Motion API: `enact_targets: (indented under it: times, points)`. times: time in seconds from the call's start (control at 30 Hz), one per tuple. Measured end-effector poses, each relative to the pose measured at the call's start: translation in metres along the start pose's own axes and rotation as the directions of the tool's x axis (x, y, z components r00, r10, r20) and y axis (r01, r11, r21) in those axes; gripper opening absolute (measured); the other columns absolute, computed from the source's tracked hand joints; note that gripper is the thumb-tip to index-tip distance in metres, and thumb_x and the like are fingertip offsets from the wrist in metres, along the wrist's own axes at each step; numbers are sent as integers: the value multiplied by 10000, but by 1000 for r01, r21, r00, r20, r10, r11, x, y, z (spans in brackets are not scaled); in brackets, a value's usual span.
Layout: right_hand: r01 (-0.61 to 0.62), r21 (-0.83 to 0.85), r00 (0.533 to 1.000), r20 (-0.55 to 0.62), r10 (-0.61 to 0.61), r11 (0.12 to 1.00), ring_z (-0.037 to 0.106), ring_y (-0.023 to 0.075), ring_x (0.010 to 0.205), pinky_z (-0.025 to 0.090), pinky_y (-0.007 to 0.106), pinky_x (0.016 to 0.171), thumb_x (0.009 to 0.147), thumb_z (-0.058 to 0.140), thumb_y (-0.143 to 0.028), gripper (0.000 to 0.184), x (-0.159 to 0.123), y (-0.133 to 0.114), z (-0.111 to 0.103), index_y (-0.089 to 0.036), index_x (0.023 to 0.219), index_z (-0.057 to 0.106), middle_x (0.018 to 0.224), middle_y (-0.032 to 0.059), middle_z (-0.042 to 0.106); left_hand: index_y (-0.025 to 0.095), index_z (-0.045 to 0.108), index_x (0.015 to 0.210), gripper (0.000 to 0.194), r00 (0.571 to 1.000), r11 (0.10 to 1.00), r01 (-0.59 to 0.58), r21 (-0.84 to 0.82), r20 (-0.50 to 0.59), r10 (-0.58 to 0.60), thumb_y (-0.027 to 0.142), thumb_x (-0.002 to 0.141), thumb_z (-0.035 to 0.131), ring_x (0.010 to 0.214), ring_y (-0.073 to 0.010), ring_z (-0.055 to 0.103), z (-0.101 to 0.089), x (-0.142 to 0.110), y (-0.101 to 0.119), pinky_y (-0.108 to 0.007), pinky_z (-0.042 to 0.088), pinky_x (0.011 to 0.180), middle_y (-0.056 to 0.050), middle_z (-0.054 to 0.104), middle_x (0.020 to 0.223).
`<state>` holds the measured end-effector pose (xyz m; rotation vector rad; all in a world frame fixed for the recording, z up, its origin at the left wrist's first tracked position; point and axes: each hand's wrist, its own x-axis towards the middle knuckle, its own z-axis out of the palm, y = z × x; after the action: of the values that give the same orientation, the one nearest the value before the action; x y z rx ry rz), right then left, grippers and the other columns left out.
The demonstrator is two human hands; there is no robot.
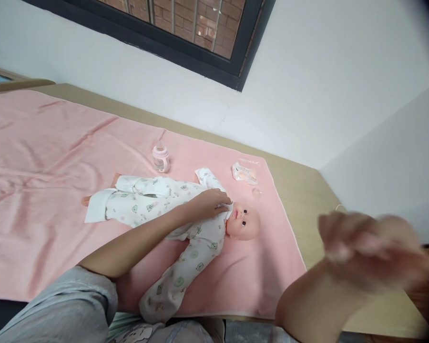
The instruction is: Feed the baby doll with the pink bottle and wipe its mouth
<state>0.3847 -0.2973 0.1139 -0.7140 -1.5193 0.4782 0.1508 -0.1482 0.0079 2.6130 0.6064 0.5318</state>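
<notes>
A baby doll (pixel 243 223) lies on its back in a white outfit (pixel 196 252) printed with small animals, head toward the right. My left hand (pixel 210 202) reaches across its chest, fingers closed on the outfit's collar just below the chin. One long sleeve stretches toward me; the other points away. My right hand (pixel 372 247) is raised at the right, well apart from the doll and smeared by motion, so its fingers cannot be made out.
Beneath the doll spreads a pink blanket (pixel 57 190) over a wooden table (pixel 300 190). A pink baby bottle (pixel 160 158) stands beyond the doll's legs. Near its head lie a clear plastic packet (pixel 244 173) and a small transparent piece (pixel 256 192). A white wall (pixel 289 95) rises behind.
</notes>
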Motion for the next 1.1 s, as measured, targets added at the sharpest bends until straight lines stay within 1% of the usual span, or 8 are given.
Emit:
enact_targets:
  times: [0.07, 0.13, 0.2, 0.3, 0.4, 0.6, 0.87, 1.1]
  points:
    - [-39, 83, 993, -105, 47, 996, 547, 117, 508, 452, 244, 483, 898, 625, -393, 216, 13, 29, 4, -218, 783, 680, 617, 8, 601, 166, 657, 915, 120, 1000, 1000, -8, -6, -24, 8, 97, 866, 571, 824, -176, 581, 2, 0, 0, -264, 414, 731, -15, 629, 842]
    - [-202, 138, 943, -240, 231, 970, 568, 103, 561, 472, 218, 554, 847, 682, -436, 275, 21, 78, 5, -192, 725, 647, 637, 9, 621, 163, 659, 923, 117, 999, 1000, -12, -15, -39, 11, 106, 870, 572, 838, -180, 581, 4, 1, -1, -271, 419, 743, -20, 636, 855]
    - [-368, 195, 857, -308, 413, 909, 573, 98, 586, 469, 205, 571, 783, 715, -499, 337, 21, 134, 2, -174, 740, 639, 669, 17, 640, 164, 660, 926, 114, 999, 1000, -14, -20, -49, 13, 121, 876, 567, 850, -187, 580, 6, 1, -3, -279, 424, 752, -23, 641, 857]
    - [-588, 277, 652, -393, 648, 760, 540, 85, 544, 439, 187, 518, 708, 750, -488, 346, 3, 209, 0, -167, 737, 626, 658, 11, 644, 168, 659, 919, 121, 998, 1000, -24, -16, -65, 23, 115, 870, 561, 838, -182, 576, 8, 2, -3, -282, 428, 758, -18, 641, 847]
    - [-646, 284, 596, -392, 701, 708, 567, 117, 537, 456, 220, 500, 687, 746, -508, 374, -21, 253, 5, -162, 695, 604, 630, 33, 643, 165, 660, 902, 122, 995, 999, -43, -7, -92, 42, 96, 867, 565, 827, -174, 571, 8, 2, -3, -277, 426, 756, -19, 642, 849]
    - [-642, 256, 625, -371, 687, 722, 627, 160, 626, 525, 279, 606, 601, 762, -627, 487, -46, 277, 9, -177, 692, 600, 678, 56, 670, 169, 676, 913, 159, 982, 997, -71, 8, -175, 71, 58, 854, 579, 837, -170, 584, 16, 2, -5, -279, 430, 770, -29, 661, 884]
    - [-626, 153, 725, -249, 642, 765, 598, 149, 697, 496, 282, 707, 726, 705, -583, 418, -50, 266, 12, -174, 706, 620, 752, 45, 669, 189, 700, 917, 244, 966, 994, -101, 33, -237, 106, 65, 861, 497, 847, -168, 595, 20, 3, -8, -285, 445, 771, -45, 679, 929]
    - [-633, 120, 733, -227, 642, 765, 572, 145, 704, 481, 287, 725, 761, 655, -610, 441, -51, 263, 15, -175, 724, 589, 761, 42, 644, 207, 695, 948, 338, 964, 992, -94, 81, -243, 111, 45, 865, 411, 812, -159, 596, 21, 2, -3, -283, 446, 760, -43, 675, 924]
